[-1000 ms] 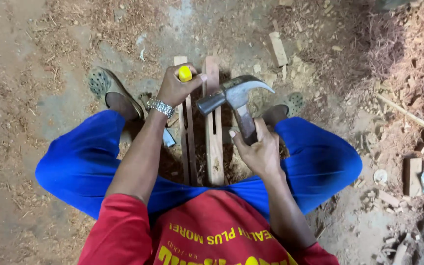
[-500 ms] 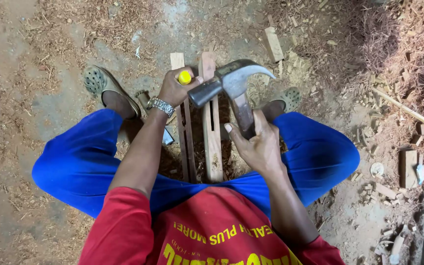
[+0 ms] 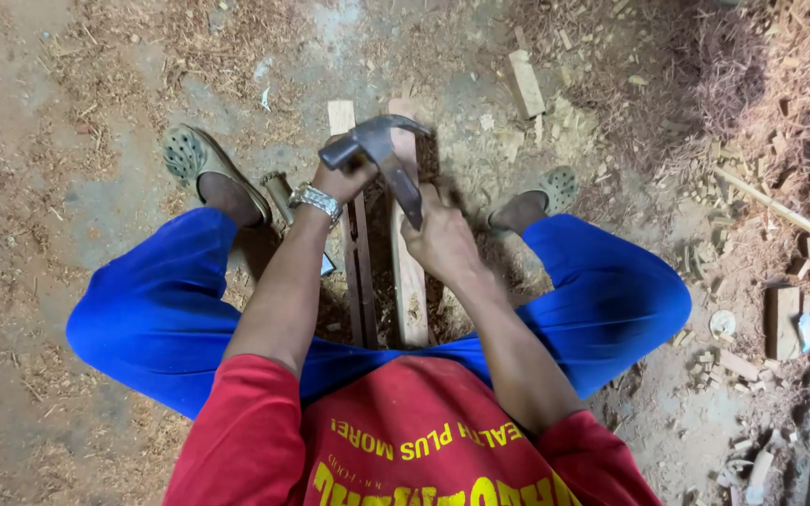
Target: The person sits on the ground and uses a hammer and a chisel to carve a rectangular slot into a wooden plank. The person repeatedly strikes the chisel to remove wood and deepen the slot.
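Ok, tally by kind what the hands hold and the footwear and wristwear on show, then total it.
Claw hammer, gripped by the right hand with its head near the left hand: 1
Long wooden slats on the ground between the legs: 2
Green perforated clogs: 2
Metal wristwatch: 1
Total: 6

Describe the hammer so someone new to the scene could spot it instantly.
Start at the seated person's blue trousers and look between the knees, where wooden slats run away along the floor. The right hand grips a handle there, above the slats. At its top is the hammer: a grey metal claw head, the only metal tool among pale wood scraps.
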